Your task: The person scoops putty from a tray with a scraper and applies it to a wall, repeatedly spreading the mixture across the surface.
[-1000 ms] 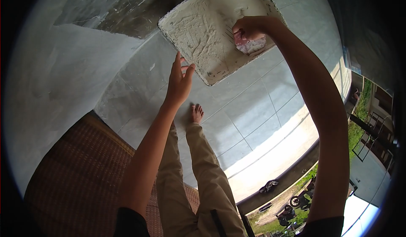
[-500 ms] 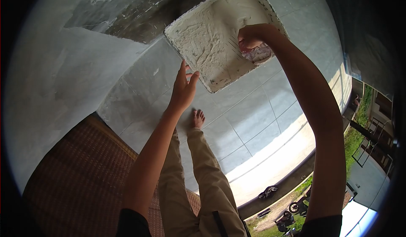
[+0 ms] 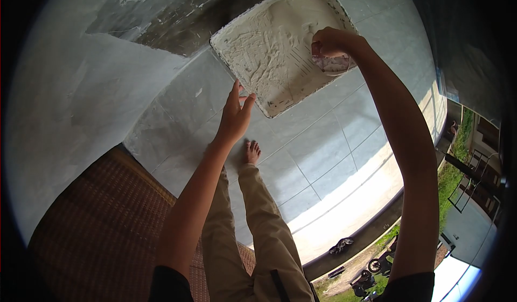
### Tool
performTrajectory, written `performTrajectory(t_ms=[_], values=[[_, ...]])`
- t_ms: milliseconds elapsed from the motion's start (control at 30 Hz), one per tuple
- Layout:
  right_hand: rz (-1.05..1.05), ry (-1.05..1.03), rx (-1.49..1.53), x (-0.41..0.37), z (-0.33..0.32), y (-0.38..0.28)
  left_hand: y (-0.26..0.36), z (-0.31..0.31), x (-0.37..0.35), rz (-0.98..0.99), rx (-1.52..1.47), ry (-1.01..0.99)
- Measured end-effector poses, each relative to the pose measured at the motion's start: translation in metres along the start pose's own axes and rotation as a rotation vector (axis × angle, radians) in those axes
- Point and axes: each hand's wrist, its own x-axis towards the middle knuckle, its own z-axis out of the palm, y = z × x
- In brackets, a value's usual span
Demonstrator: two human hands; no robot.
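A rectangular tray [image 3: 223, 59] with a crusted rim is spread with thick off-white paste [image 3: 264, 38]. My left hand [image 3: 235, 113] is at its near left edge, thumb and index fingertips right at the rim, other fingers partly hidden behind it. Over the right part of the tray, my right hand [image 3: 329, 42] is closed on a small round pinkish tub [image 3: 333, 64] smeared with paste. The tub overlaps the tray's near right edge in this view. Short parallel grooves mark the paste beside it.
A grey wall [image 3: 70, 81] with a dark bare patch rises at the left. My bare foot [image 3: 252, 152] stands on grey floor tiles [image 3: 301, 156]. A woven brown mat [image 3: 97, 226] lies lower left. Outside, parked motorbikes [image 3: 371, 275] and grass show at lower right.
My right hand has moved a little up and to the right with the tub, uncovering more grooved paste. My left hand and the tray have hardly moved.
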Motion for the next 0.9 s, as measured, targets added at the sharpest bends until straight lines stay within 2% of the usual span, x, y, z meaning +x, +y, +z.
performTrajectory(t_ms=[200, 267, 300, 367, 400, 467, 533, 600, 733, 900], values=[[-0.020, 0.060, 0.103, -0.006, 0.018, 0.015, -0.002, -0.002, -0.004, 0.031, 0.001, -0.003], [0.106, -0.001, 0.441, -0.012, 0.021, 0.020, -0.002, -0.006, -0.005, 0.069, 0.039, 0.022], [0.103, 0.009, 0.441, -0.017, 0.024, 0.023, 0.002, -0.009, -0.007, 0.079, 0.043, 0.026], [0.000, 0.026, 0.915, -0.028, 0.032, 0.030, 0.016, -0.017, -0.011, 0.131, 0.049, 0.067], [-0.010, 0.043, 0.914, -0.034, 0.036, 0.032, 0.026, -0.023, -0.013, 0.148, 0.056, 0.074], [-0.128, 0.062, 1.324, -0.045, 0.044, 0.032, 0.052, -0.035, -0.020, 0.204, 0.019, 0.097], [-0.286, 0.167, 1.656, -0.060, 0.053, 0.018, 0.078, -0.049, -0.023, 0.255, -0.004, 0.120], [-0.392, 0.173, 1.860, -0.092, 0.044, -0.004, 0.112, -0.065, -0.030, 0.316, -0.020, 0.145], [-0.508, 0.334, 2.156, -0.139, 0.025, -0.044, 0.190, -0.098, -0.055, 0.477, -0.012, 0.203], [-0.842, 0.398, 2.257, -0.188, -0.028, -0.078, 0.296, -0.140, -0.101, 0.661, 0.018, 0.311]])
